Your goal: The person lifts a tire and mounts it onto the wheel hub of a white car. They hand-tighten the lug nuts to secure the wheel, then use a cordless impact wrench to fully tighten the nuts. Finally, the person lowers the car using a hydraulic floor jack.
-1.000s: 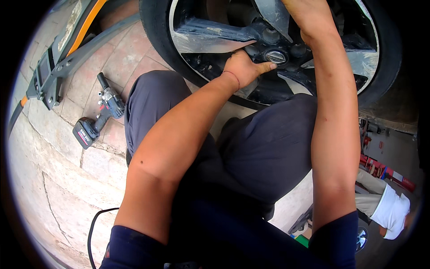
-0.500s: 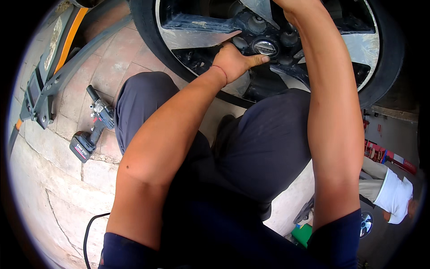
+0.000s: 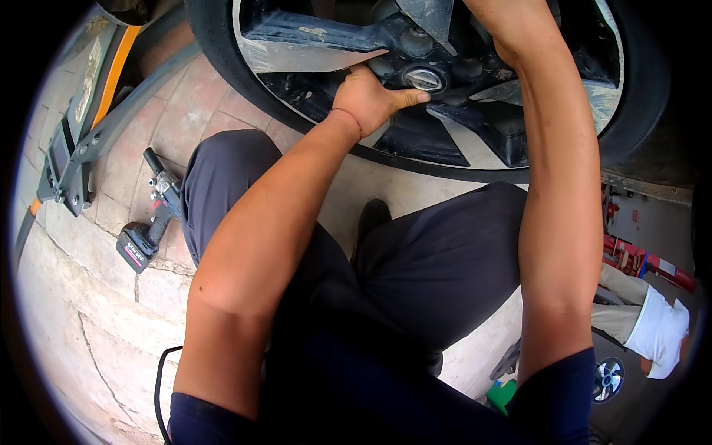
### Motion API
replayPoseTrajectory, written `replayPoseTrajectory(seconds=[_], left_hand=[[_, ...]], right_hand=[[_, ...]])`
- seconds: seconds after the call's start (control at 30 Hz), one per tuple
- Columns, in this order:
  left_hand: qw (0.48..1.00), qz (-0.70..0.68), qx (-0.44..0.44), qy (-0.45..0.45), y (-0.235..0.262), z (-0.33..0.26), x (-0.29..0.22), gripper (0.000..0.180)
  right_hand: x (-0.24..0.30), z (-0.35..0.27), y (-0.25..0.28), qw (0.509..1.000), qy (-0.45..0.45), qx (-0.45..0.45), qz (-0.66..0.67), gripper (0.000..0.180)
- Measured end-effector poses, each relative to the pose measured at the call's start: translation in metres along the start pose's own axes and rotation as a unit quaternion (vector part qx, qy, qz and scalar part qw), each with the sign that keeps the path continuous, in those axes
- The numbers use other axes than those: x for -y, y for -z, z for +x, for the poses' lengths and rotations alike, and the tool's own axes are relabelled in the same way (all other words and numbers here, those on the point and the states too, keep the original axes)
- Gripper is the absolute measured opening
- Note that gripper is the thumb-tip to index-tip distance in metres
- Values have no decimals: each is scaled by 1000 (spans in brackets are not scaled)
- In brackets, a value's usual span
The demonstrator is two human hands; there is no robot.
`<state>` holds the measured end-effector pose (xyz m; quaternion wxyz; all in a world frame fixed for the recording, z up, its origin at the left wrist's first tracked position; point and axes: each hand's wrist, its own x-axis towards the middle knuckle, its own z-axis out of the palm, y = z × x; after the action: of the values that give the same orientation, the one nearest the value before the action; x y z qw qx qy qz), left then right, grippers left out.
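A car wheel (image 3: 319, 33) with dark and silver spokes and a black tyre (image 3: 222, 74) fills the top of the view. My left hand (image 3: 367, 98) grips a spoke left of the round centre cap (image 3: 424, 79). Its fingers curl behind the spoke, out of sight, and the thumb points right, just below the cap. My right hand (image 3: 512, 30) reaches to the upper right part of the wheel. Only its wrist and lower back show; the fingers are cut off by the top edge.
A cordless impact wrench (image 3: 158, 211) lies on the paving beside my left knee. Left of it stands a grey and orange metal frame (image 3: 74, 152). A black cable (image 3: 159, 386) runs by my left elbow. At the right are a person in white (image 3: 656, 330) and a red tool (image 3: 630, 252).
The wheel's spokes have turned a little, and more of the wheel shows above my right knee. My left hand has shifted slightly left, still on its spoke.
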<state>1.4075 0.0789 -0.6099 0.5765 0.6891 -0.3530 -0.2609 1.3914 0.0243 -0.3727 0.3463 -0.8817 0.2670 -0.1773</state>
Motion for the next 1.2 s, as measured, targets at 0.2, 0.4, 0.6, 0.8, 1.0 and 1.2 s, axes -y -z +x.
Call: replayPoseTrajectory(seconds=[0.2, 0.4, 0.6, 0.8, 1.0, 1.2], left_hand=[[992, -122, 42, 4, -5, 13, 12, 97], [983, -171, 54, 37, -12, 18, 12, 87], [980, -181, 77, 33, -2, 14, -6, 86], [958, -280, 62, 20, -23, 26, 34, 86], [949, -296, 104, 43, -30, 14, 32, 68], [837, -511, 132, 146, -24, 14, 39, 56]], right_hand=[[0, -3, -3, 991, 116, -25, -62, 71], [8, -10, -1, 992, 104, -6, -72, 77], [-6, 4, -5, 984, 73, -6, -162, 76], [12, 11, 0, 981, 93, 1, -171, 77], [5, 3, 7, 989, 60, 6, -133, 74], [4, 14, 16, 988, 54, 93, -112, 71]])
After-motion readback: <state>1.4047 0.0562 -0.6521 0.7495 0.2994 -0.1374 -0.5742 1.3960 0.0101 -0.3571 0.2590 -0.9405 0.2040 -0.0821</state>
